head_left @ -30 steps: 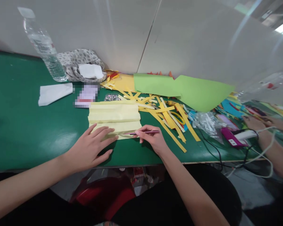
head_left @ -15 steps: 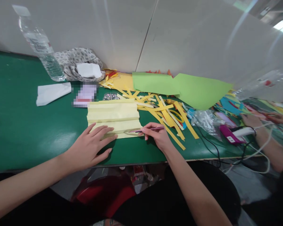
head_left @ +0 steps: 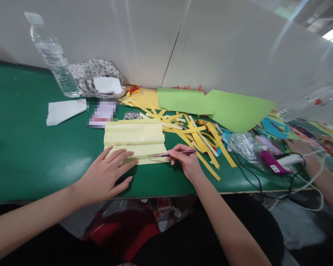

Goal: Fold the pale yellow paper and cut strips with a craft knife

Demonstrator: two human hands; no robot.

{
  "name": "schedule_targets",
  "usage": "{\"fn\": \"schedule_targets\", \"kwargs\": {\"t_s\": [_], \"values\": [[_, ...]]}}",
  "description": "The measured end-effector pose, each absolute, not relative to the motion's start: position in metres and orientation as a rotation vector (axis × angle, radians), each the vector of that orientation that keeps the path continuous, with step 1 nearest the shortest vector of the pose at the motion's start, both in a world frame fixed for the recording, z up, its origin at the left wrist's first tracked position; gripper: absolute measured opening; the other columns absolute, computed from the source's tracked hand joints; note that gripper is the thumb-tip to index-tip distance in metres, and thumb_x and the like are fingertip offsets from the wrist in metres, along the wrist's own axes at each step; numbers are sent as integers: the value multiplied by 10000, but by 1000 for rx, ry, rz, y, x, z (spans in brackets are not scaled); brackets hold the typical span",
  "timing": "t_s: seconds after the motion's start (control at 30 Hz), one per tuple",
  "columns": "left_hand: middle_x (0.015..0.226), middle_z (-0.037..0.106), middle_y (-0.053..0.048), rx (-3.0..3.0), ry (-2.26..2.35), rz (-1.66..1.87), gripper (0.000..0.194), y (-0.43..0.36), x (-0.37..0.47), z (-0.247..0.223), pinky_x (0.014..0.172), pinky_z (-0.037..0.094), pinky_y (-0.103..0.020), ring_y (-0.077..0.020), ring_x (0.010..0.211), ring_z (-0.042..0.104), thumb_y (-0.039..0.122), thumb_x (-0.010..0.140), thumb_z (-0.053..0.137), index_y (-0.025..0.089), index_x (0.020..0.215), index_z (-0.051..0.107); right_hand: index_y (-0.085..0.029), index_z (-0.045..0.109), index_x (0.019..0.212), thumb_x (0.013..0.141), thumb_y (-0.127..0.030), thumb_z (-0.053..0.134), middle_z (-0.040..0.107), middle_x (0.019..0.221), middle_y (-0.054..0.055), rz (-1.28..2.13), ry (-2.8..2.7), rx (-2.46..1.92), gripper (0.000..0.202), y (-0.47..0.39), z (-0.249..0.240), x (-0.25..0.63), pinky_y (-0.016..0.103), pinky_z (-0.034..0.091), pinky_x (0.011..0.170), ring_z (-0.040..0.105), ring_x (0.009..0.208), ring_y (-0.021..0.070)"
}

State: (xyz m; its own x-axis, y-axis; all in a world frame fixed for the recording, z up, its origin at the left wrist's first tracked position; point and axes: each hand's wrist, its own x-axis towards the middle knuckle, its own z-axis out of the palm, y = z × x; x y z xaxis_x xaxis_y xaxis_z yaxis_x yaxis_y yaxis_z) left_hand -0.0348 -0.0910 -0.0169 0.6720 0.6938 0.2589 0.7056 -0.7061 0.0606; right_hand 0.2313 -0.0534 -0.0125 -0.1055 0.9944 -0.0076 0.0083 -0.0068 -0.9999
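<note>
A pale yellow sheet (head_left: 134, 136) with crosswise folds lies on the green table (head_left: 69, 159). My left hand (head_left: 109, 171) rests with spread fingers on its lower left part. In my right hand (head_left: 184, 159) is a thin purple pen-like tool (head_left: 187, 151), pinched between the fingers, its narrow tip pointing left over the sheet's lower folded strip. Yellow paper strips (head_left: 199, 136) are scattered to the right of the sheet.
Green paper sheets (head_left: 238, 111) lean near the wall. A water bottle (head_left: 57, 61), a patterned cloth (head_left: 96, 68) and a white tissue (head_left: 66, 111) are at the left. A purple power strip (head_left: 274, 162), cables and another person's arm (head_left: 319, 173) are at the right.
The whole view has shifted slightly. The tool in my right hand has tilted and moved a little over the sheet; my left hand stays in place on it.
</note>
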Motion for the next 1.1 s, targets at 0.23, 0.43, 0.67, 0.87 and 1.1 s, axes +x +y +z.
{"fn": "schedule_targets", "kwargs": {"t_s": [0.23,0.43,0.67,0.87,1.1], "values": [[1178,571,-100,-2784,-1228,-483,350,-92,-37,-15,976,336,-512,-305,1112,500,406,837,455,212,1089,601,-166,642,615,649,-294,734,685,569,17,1325,-1338,-1180,161,-52,-13,218,251,466,508,552,445,106],[1109,553,-97,-2835,-1225,-421,338,-92,-35,-11,969,345,-481,-276,1062,509,373,853,444,239,1130,585,-165,644,623,652,-301,735,684,564,18,1330,-1334,-1158,166,-54,-12,216,251,461,495,549,433,106],[1108,535,-97,-2849,-1218,-397,375,-90,-35,-12,971,339,-485,-273,1059,499,386,860,427,247,1181,562,-164,653,641,664,-315,734,699,599,30,1345,-1363,-1161,173,-55,-14,213,251,464,502,550,440,104],[1106,545,-99,-2823,-1214,-416,376,-91,-34,-11,987,332,-482,-267,1063,499,379,864,427,232,1179,571,-165,658,642,667,-330,730,699,600,32,1330,-1390,-1172,182,-54,-15,213,255,469,494,555,444,109],[1121,545,-97,-2835,-1241,-382,387,-93,-33,-9,1010,309,-490,-265,1082,495,371,866,428,236,1205,556,-172,650,616,660,-310,735,690,578,26,1291,-1370,-1191,168,-54,-14,222,261,467,494,543,430,108]]}}
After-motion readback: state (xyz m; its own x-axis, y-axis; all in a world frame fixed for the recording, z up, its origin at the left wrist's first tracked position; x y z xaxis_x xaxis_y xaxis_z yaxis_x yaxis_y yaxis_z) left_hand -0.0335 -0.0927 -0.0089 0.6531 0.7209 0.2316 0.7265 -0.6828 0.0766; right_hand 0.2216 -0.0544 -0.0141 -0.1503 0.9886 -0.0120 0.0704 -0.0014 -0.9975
